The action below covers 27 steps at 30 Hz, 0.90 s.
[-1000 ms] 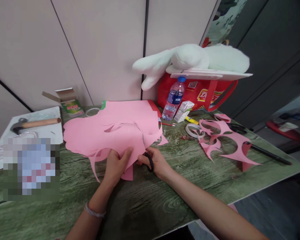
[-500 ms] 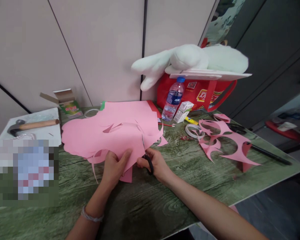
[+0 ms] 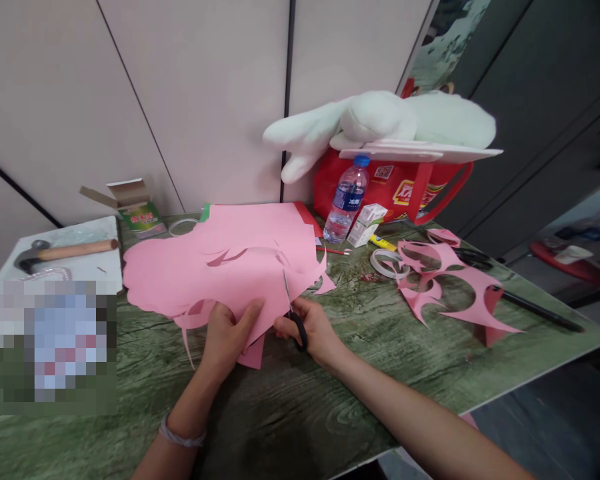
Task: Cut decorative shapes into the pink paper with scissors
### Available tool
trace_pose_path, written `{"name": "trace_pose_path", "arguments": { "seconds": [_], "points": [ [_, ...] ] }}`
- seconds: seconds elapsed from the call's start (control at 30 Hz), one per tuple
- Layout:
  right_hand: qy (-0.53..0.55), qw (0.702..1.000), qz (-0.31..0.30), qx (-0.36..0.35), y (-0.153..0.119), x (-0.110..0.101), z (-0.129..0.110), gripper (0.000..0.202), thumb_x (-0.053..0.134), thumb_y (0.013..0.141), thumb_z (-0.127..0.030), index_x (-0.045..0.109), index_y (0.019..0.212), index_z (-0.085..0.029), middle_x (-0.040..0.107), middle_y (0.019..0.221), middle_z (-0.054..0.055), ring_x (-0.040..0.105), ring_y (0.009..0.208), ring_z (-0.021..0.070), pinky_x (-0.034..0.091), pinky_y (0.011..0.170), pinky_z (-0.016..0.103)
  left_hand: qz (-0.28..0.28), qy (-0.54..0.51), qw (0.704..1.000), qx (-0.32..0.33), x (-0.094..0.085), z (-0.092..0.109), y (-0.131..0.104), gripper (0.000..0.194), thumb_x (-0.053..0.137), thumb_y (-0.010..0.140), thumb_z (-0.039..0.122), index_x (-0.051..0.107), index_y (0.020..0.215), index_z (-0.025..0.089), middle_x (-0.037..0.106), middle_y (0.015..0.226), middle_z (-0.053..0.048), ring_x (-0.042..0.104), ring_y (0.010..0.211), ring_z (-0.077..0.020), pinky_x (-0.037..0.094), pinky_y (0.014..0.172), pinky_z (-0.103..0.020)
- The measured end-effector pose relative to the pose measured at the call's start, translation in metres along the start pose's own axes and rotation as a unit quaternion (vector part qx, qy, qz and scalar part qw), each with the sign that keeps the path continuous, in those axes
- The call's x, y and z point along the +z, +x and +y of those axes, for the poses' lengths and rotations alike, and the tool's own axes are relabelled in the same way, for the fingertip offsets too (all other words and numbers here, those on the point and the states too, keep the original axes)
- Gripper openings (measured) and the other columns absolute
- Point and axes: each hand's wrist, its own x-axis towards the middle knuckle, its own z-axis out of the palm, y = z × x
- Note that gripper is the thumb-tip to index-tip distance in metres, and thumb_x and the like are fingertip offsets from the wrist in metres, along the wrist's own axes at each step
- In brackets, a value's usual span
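My left hand [image 3: 230, 333] is closed on the near edge of a sheet of pink paper [image 3: 240, 283], its thumb on top and its other fingers underneath. My right hand [image 3: 313, 333] grips a pair of scissors [image 3: 299, 328] by the black handles. The metal blades point away from me and lie at the paper's right part, with paper on both sides of them. Beyond, more pink sheets lie flat on the table, and a scallop-edged pink shape spreads to the left. Thin curled strips hang from the paper's near left edge and right end.
Pink paper offcuts [image 3: 460, 283] lie at the right beside a roll of tape [image 3: 387, 263]. Behind stand a water bottle [image 3: 347, 200], a small white box [image 3: 367, 225] and a red bag [image 3: 405, 183] topped by a white plush toy [image 3: 380, 120]. A hammer [image 3: 75, 250] lies at the left.
The scissor blades have shifted very slightly in the paper, and the pink flap below my left hand has moved a little. Both hands stay in nearly the same place.
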Motion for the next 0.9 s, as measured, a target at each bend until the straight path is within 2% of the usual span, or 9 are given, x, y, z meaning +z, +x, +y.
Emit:
{"name": "trace_pose_path", "arguments": {
  "seconds": [0.17, 0.3, 0.6, 0.9],
  "points": [
    [0.012, 1.0, 0.004, -0.004, 0.0006, 0.0005, 0.0007, 0.042, 0.086, 0.046, -0.04, 0.053, 0.058, -0.018, 0.055, 0.045, -0.005, 0.047, 0.043, 0.0102, 0.034, 0.042, 0.021, -0.017, -0.011, 1.0, -0.001, -0.0014, 0.0001, -0.0001, 0.034, 0.067, 0.068, 0.047, 0.049, 0.059, 0.019, 0.043, 0.036, 0.009, 0.034, 0.025, -0.0065, 0.02, 0.024, -0.019],
    [0.013, 1.0, -0.001, -0.01, 0.0005, -0.0002, 0.0025, 0.039, 0.085, 0.049, -0.039, 0.053, 0.059, -0.019, 0.053, 0.044, -0.005, 0.048, 0.043, 0.0108, 0.034, 0.042, 0.022, -0.023, -0.01, 1.0, 0.006, -0.0022, -0.0013, 0.0005, 0.034, 0.067, 0.069, 0.046, 0.049, 0.057, 0.019, 0.043, 0.035, 0.008, 0.033, 0.025, -0.0066, 0.02, 0.024, -0.019],
    [0.008, 1.0, -0.003, -0.003, -0.0011, 0.0005, -0.0015, 0.043, 0.085, 0.047, -0.043, 0.053, 0.06, -0.018, 0.053, 0.044, -0.005, 0.048, 0.042, 0.0101, 0.033, 0.041, 0.021, -0.021, -0.015, 1.0, 0.018, -0.0036, -0.0015, 0.0025, 0.027, 0.068, 0.069, 0.041, 0.054, 0.063, 0.019, 0.045, 0.036, 0.008, 0.033, 0.027, -0.0073, 0.02, 0.025, -0.02],
    [0.009, 1.0, -0.007, -0.009, -0.0008, -0.0008, 0.0009, 0.043, 0.087, 0.047, -0.043, 0.055, 0.061, -0.018, 0.054, 0.045, -0.005, 0.045, 0.041, 0.0095, 0.032, 0.04, 0.021, -0.016, -0.004, 1.0, 0.005, -0.0072, 0.0015, 0.0018, 0.027, 0.069, 0.068, 0.042, 0.054, 0.065, 0.019, 0.043, 0.036, 0.009, 0.033, 0.029, -0.0077, 0.02, 0.027, -0.02]
  ]
}}
